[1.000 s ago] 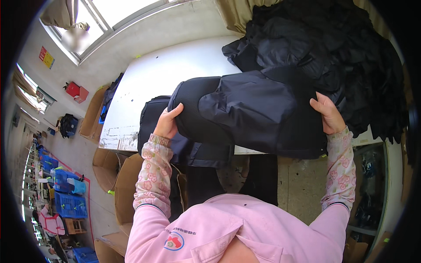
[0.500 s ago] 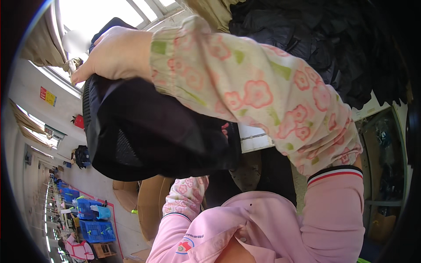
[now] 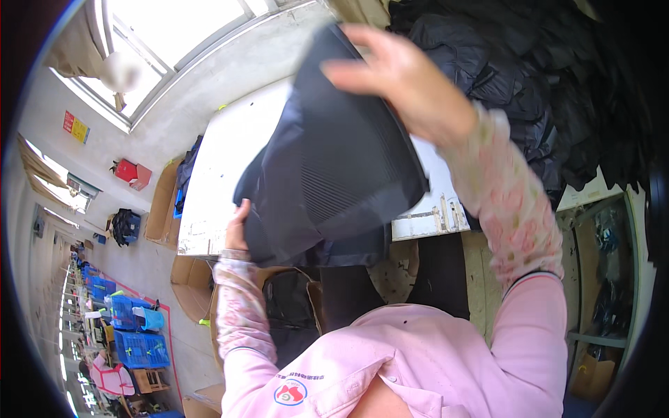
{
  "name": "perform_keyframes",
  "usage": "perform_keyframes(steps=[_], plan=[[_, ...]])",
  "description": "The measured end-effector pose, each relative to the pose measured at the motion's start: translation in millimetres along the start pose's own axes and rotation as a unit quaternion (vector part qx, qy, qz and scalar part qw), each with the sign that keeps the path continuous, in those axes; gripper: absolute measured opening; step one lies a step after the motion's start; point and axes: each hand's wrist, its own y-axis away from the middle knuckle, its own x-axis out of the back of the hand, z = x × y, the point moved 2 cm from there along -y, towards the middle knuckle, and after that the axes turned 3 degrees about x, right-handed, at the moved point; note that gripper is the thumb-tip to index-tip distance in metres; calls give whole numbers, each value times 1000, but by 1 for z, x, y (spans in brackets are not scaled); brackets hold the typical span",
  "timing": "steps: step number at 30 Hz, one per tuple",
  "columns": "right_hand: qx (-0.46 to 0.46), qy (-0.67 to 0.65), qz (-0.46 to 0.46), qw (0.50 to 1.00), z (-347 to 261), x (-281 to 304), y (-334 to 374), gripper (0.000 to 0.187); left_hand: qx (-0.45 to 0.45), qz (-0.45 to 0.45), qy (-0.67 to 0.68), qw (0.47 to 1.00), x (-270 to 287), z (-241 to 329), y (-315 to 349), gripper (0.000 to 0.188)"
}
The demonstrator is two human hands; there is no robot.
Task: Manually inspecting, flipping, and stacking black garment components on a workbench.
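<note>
A large black fabric piece (image 3: 327, 153) with a finely ribbed panel is held up in front of me, over the near edge of a white table. Whether it is a garment or a bag cannot be made out. My left hand (image 3: 238, 226) grips its lower left edge, thumb showing and the other fingers hidden behind the cloth. Up at the top corner, my right hand (image 3: 411, 80) is smeared by motion. Its thumb lies across the front of the cloth, and the other fingers reach the edge and pass behind it. Floral sleeve covers wrap both forearms.
The white table (image 3: 223, 167) has a chipped front edge. Dark garments are heaped (image 3: 502, 83) at the far right. An open cardboard box (image 3: 317, 296) with black cloth inside stands below the table. Blue crates (image 3: 143, 348) stand on the floor at left, beneath a window wall.
My right hand has swung from the far left to the upper middle, turning the black fabric upward and spreading its ribbed panel. My left hand has come into sight at the cloth's left edge.
</note>
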Motion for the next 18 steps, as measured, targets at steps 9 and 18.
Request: perform_keyframes(steps=[9, 18], plan=[[-232, 186, 189, 936, 323, 52, 182, 76, -204, 325, -632, 673, 130, 30, -67, 54], [-344, 201, 143, 906, 272, 73, 156, 73, -298, -133, -779, 535, -124, -143, -1, 81]])
